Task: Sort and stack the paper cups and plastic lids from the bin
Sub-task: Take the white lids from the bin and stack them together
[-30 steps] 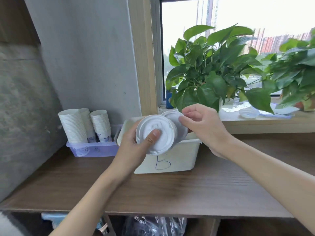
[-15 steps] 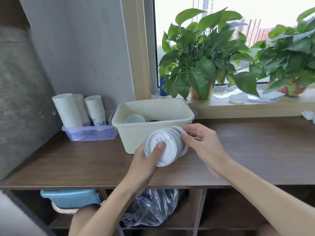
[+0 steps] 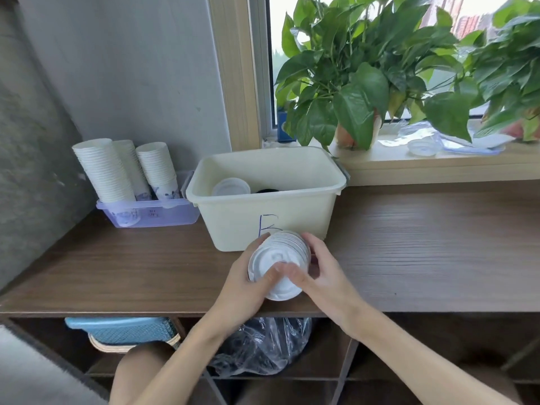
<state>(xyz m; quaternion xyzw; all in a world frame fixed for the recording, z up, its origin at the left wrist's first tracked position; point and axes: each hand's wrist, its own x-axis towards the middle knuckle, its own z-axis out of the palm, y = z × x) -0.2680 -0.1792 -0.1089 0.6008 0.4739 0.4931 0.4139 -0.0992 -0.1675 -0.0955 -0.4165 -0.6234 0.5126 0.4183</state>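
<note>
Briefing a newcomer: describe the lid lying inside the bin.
On the wooden shelf stands a cream bin marked with a blue letter. Inside, at its left, lies one white lid; it lies loose, unlike the lid stack gripped by the left hand and right hand.

One wide-angle camera, worn on the person's head, looks forward and down along the forearms, close to the left hand and right hand holding the lid stack low at centre, with the worktop, wall and window farther off.
</note>
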